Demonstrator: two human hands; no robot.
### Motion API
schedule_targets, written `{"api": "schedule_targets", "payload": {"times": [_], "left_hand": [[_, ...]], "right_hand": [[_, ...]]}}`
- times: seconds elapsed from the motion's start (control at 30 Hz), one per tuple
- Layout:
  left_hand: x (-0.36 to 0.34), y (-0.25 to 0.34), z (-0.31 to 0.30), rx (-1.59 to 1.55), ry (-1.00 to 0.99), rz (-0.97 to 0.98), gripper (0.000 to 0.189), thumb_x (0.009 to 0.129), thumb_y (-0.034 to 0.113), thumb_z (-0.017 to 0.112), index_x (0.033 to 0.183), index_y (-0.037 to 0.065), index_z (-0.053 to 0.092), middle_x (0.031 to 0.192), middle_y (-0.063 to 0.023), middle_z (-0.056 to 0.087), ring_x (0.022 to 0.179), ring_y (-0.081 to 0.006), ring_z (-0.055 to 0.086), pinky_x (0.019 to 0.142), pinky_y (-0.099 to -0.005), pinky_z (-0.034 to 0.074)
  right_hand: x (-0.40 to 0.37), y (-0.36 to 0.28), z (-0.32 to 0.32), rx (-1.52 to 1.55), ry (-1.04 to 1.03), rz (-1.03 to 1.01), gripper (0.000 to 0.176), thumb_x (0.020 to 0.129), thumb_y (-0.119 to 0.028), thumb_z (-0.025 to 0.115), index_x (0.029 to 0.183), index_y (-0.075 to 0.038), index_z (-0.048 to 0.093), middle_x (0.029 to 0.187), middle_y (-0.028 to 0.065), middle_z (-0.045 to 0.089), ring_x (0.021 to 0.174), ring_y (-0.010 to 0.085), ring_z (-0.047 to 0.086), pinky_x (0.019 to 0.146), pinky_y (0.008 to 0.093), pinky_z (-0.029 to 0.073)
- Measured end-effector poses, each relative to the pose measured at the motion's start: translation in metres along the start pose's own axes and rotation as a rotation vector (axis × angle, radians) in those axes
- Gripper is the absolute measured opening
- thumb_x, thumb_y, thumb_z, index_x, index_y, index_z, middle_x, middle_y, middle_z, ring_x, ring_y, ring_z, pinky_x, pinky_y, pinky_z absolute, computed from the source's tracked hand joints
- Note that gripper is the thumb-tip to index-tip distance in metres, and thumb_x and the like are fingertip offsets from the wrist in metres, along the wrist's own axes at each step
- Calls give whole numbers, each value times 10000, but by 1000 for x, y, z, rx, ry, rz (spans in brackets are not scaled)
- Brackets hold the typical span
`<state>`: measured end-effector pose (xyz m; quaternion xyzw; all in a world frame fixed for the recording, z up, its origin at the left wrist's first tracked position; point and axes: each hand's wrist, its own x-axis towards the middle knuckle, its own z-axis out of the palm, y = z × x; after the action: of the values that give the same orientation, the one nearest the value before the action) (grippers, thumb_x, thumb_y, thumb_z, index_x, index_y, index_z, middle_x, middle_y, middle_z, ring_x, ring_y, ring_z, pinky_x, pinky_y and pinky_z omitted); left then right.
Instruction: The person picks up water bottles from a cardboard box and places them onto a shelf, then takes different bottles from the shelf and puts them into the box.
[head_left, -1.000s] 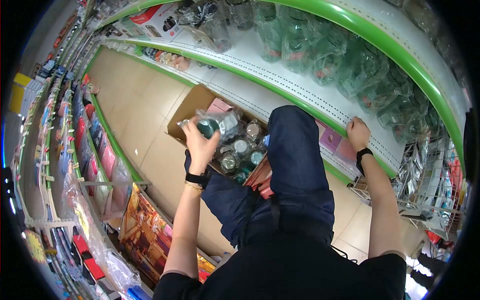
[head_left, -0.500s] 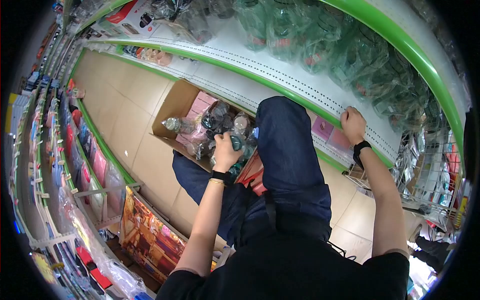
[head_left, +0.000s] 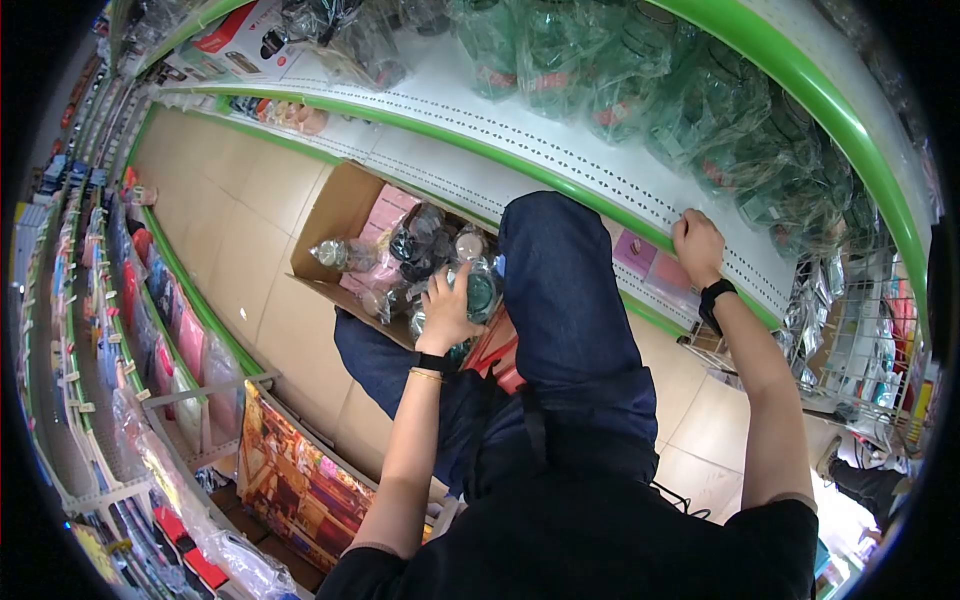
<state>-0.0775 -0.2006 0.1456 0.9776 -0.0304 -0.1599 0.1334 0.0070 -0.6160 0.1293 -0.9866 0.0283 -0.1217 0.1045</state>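
My left hand (head_left: 447, 312) is inside a cardboard box (head_left: 325, 212) on the floor between my legs. Its fingers are spread against a green glass vessel (head_left: 482, 292) in clear plastic; whether they grip it I cannot make out. Around it lie other wrapped items, among them a clear jar-like piece (head_left: 342, 255) and dark pieces (head_left: 420, 240), beside pink boxes (head_left: 390, 212). My right hand (head_left: 699, 243) has curled fingers closed on the front edge of a white, green-trimmed shelf (head_left: 600, 170).
Several plastic-wrapped green glass jars (head_left: 550, 65) stand on the shelf. Purple and pink packages (head_left: 637, 252) sit lower down. A wire rack (head_left: 860, 340) is at right. Hanging goods (head_left: 195, 345) and a colourful picture panel (head_left: 300, 475) line the left. Another person's leg (head_left: 870, 485) shows at lower right.
My left hand has turned slightly and its fingers have spread wider at the green glass vessel, more of which shows now. My right hand stays at the shelf edge. The view has shifted slightly.
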Motion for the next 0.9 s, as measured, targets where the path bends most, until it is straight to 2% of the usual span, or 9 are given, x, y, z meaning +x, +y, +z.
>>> {"api": "schedule_targets", "payload": {"times": [0.13,0.2,0.23,0.33,0.4,0.5,0.6,0.73,0.9], "left_hand": [[13,2,15,118,-60,58,1065,501,116,833,1410,183,281,1378,-248,293,1234,-478,363,1025,-462,368],[23,-3,32,-118,-29,111,887,553,63,783,1333,146,369,1343,-214,333,1215,-468,384,953,-478,424],[24,0,37,-99,24,97,754,583,2,731,1256,122,411,1244,-225,394,1110,-455,467,871,-466,476],[24,-1,41,-6,-11,28,759,562,-7,743,1231,110,405,1191,-240,424,1074,-454,488,863,-471,476],[18,-2,38,30,62,64,720,564,1,734,1197,101,407,1103,-245,459,977,-455,535,794,-481,496],[11,-1,5,-1,-10,144,644,565,24,717,1149,106,461,1048,-245,485,904,-441,566,761,-469,500],[-2,5,-63,-90,37,280,584,579,104,746,1114,92,510,987,-207,539,914,-411,575,767,-452,495],[-37,47,-193,-136,175,304,572,562,160,755,1095,75,567,964,-200,578,932,-389,587,797,-407,488],[-92,109,-319,34,570,617,630,542,243,728,1112,17,583,971,-170,575,864,-319,597,757,-395,486]], "right_hand": [[0,2,4,-2,4,7,170,808,-180,481,791,-35,568,816,146,623,763,335,607,681,448,489],[0,2,4,6,17,6,171,807,-180,482,788,-34,568,816,147,623,764,335,608,686,450,491],[0,2,5,18,31,6,171,806,-180,483,784,-33,568,816,149,623,766,336,608,691,452,492],[-1,1,3,28,29,10,168,802,-179,489,772,-33,568,817,152,623,768,336,609,692,448,495],[-1,-1,0,32,46,19,166,798,-175,497,766,-31,573,810,155,621,762,334,611,689,442,499],[0,-1,0,28,4,25,169,795,-169,505,762,-23,582,795,161,616,749,338,610,680,442,500],[-1,-3,-2,56,37,9,178,794,-179,499,758,-27,584,796,163,616,742,338,608,676,446,499],[-2,1,0,83,-35,3,210,789,-208,484,763,-29,591,807,163,618,768,337,606,710,450,492],[-5,-1,-1,103,16,23,207,772,-218,503,775,-35,601,817,148,625,787,317,613,708,431,500]]}}
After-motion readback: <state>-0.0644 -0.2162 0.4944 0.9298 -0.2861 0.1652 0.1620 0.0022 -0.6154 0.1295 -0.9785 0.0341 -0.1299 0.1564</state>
